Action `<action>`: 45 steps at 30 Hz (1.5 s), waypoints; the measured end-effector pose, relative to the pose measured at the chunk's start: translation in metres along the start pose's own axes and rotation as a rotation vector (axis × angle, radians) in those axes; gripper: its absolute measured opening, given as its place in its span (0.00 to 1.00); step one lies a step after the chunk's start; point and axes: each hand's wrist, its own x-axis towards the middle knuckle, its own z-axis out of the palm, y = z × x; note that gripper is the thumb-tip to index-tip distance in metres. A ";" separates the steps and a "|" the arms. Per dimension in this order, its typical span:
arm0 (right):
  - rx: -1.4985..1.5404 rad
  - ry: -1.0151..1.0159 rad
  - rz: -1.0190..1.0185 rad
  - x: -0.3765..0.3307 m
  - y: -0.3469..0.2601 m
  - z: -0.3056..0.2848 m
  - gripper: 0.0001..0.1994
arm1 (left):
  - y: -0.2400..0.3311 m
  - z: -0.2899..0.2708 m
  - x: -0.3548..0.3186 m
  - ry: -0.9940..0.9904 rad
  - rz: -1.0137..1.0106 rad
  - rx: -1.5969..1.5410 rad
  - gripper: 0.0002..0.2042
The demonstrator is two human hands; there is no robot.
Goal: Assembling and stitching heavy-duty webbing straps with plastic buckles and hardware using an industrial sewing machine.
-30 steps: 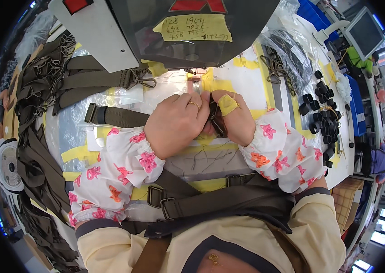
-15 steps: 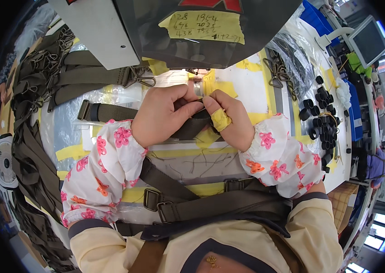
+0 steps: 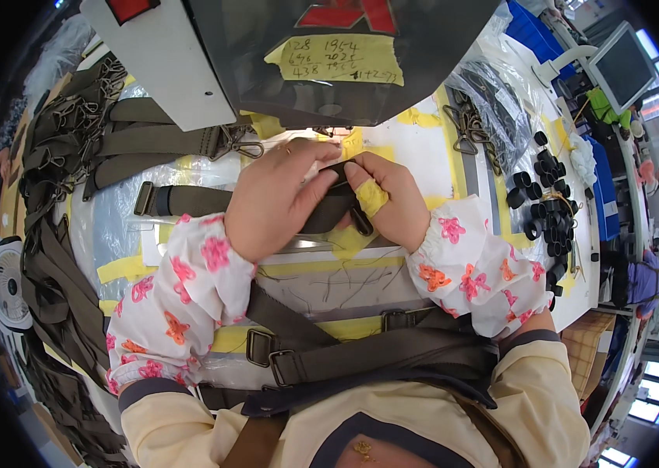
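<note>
A dark olive webbing strap [image 3: 328, 212] is bent between my hands, just under the front of a dark machine head [image 3: 282, 101]. My left hand [image 3: 271, 199] grips its left part, thumb on top and index finger reaching toward the machine. Pinching the strap's right part, my right hand [image 3: 398, 201] has yellow tape wrapped around the thumb. A dark loop of strap or buckle [image 3: 360, 221] hangs below that thumb; which it is, I cannot tell. Left of my left hand lies a strap length [image 3: 197, 200] with a metal buckle [image 3: 144, 198] at its end.
Straps with metal snap hooks [image 3: 247, 146] are heaped at the left, beside a white fan [image 3: 8, 282]. More straps with buckles [image 3: 286, 366] cross my lap. Black rings [image 3: 551, 207] and bagged hooks [image 3: 466, 129] lie to the right. A monitor [image 3: 624, 66] stands at far right.
My left hand's index finger has stretched out from its curl, and the strap between my hands has turned slightly. The dark loop below my right thumb shows more. The whole view has shifted a little.
</note>
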 end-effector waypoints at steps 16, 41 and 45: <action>0.825 -0.290 0.669 0.013 -0.003 -0.031 0.15 | -0.017 0.007 -0.001 0.203 0.461 0.482 0.11; -0.479 -0.101 -0.163 0.019 0.014 -0.035 0.14 | -0.024 -0.009 0.005 -0.008 0.394 0.697 0.14; -0.679 -0.131 -0.183 0.023 0.001 -0.031 0.13 | -0.021 -0.010 0.011 -0.139 0.410 0.622 0.13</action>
